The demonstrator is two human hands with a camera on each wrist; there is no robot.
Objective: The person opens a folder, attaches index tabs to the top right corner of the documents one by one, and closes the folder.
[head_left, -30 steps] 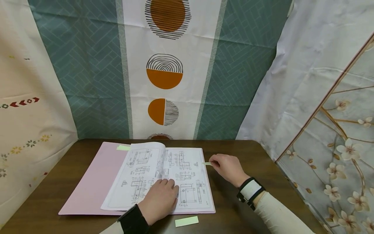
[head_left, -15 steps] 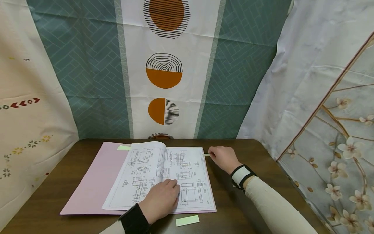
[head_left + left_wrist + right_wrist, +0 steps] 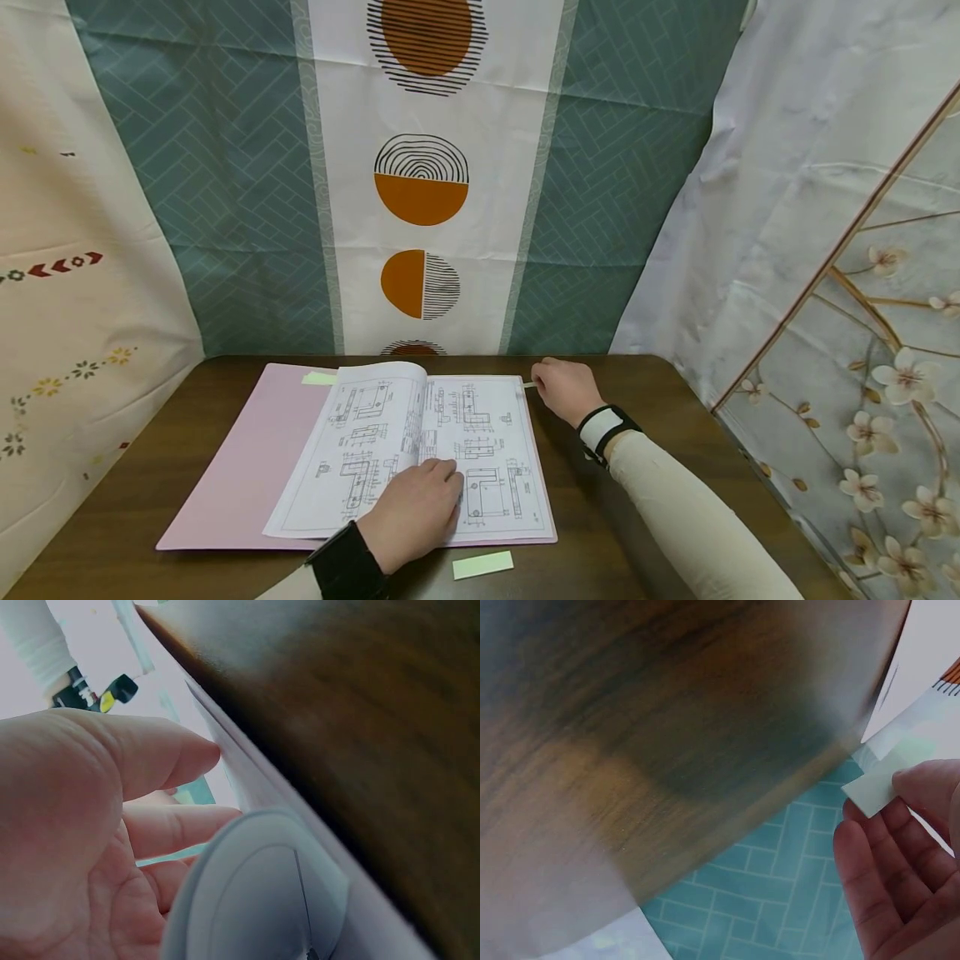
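Note:
A pink folder (image 3: 225,483) lies open in the head view, holding pages of line drawings. My left hand (image 3: 414,510) rests on the pages near their inner fold, fingers relaxed. The left wrist view has that hand's thumb (image 3: 165,754) beside a curled page (image 3: 255,900). At the upper right edge of the right page (image 3: 491,417), my right hand (image 3: 564,390) pinches a pale green sticky note (image 3: 874,787) between thumb and finger. In the head view, only a sliver of this sticky note (image 3: 529,384) shows; the fingers hide the remainder.
Another green sticky strip (image 3: 482,564) lies on the brown table (image 3: 607,533) in front of the folder. A further green strip (image 3: 318,379) is at the folder's top left. Patterned cloth (image 3: 637,192) hangs behind the table and along its sides.
My right hand has moved up along the right page's edge, toward its top corner, with the sticky note still pinched. The left hand has stayed on the pages.

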